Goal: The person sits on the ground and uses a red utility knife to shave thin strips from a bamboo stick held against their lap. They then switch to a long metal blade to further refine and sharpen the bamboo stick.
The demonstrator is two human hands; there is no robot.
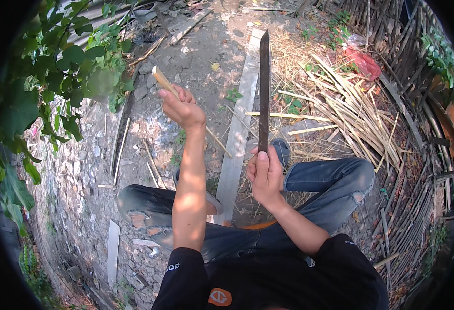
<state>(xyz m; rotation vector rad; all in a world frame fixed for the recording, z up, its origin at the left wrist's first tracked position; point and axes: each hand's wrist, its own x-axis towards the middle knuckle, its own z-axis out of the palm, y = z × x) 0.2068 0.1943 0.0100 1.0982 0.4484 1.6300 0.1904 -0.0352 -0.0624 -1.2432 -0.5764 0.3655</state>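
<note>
My left hand (185, 109) is raised and closed around a thin pale bamboo strip (163, 80). One end of the strip sticks out above my fingers, and the rest slants down to the right toward a long grey plank (237, 126). In my right hand (266, 174) is a machete (264, 93) with a long, dark, straight blade. Its blade points up and away from me, apart from the strip, and my fist hides most of the handle. The plank runs lengthwise on the ground between my bent legs.
A loose pile of split bamboo strips (359, 113) lies on the right, over dry straw. Behind it is a red plastic bag (362, 63). Leafy branches (20, 108) hang at the left. Stones and scrap boards (113, 253) litter the dirt, and stacked sticks (418, 232) edge the right side.
</note>
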